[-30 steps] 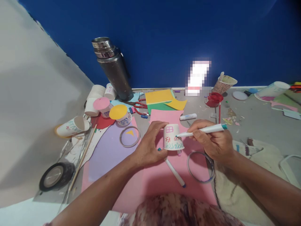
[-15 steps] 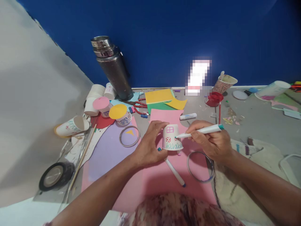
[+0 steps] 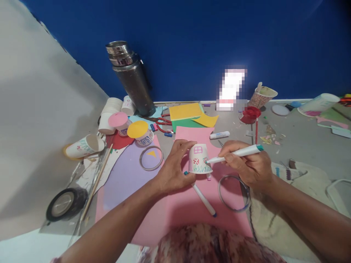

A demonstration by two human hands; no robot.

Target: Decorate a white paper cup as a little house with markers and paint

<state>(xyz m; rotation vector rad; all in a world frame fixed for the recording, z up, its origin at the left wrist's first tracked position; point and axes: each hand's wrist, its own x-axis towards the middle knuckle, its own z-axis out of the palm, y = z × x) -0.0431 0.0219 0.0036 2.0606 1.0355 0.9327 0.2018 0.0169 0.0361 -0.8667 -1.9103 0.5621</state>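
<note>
Cup (image 3: 200,159), upside down on the pink sheet (image 3: 189,204), is steadied by the left hand (image 3: 172,170), whose fingers curl around its left side and top. Right hand (image 3: 246,164) pinches a teal marker (image 3: 236,153), tip touching the cup's right side. Another marker (image 3: 203,199) lies just near of the cup; a tape ring (image 3: 233,193) lies right of it.

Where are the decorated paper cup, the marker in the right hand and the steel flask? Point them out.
decorated paper cup (image 3: 199,159), head view, side wall.
marker (image 3: 241,152), head view, white barrel.
steel flask (image 3: 134,86), head view, body.
</note>
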